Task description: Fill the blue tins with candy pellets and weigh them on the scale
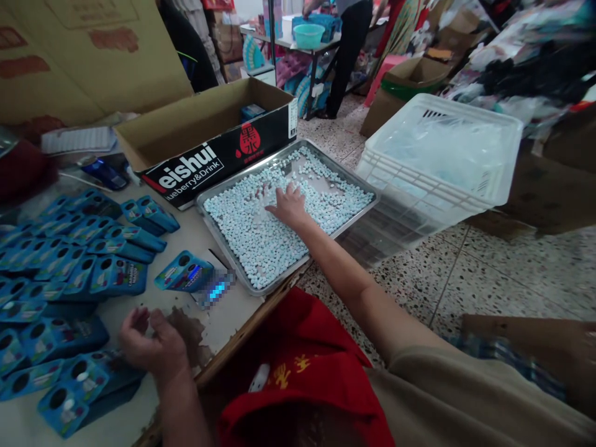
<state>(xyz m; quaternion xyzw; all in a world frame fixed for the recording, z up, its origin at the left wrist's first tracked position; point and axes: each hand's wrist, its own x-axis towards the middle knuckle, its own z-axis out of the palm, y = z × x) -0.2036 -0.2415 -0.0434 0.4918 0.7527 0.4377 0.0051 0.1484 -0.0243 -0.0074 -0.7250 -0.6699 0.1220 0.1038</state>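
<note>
My right hand (291, 206) reaches into a shallow metal tray (270, 287), fingers spread and touching a layer of small pale-blue and white pellets (265, 261). To the left, my left hand (156, 341) hovers over the table edge, palm partly up, fingers loosely curled and thumb apart, with nothing visible in it. Just beyond it, a blue box with a round hole at its top (184, 271) rests at a small flat device with a lit blue display (218, 290), whose digits are blurred out. Many similar blue boxes (118, 275) stand in rows beside my left hand.
Behind the tray is an open black-printed carton (205, 164) with a blue item inside. A blue can (105, 172) lies left of it. White plastic crates (437, 149) stand on the speckled floor at right. Another person (349, 49) stands by a far table with a turquoise basin (308, 36).
</note>
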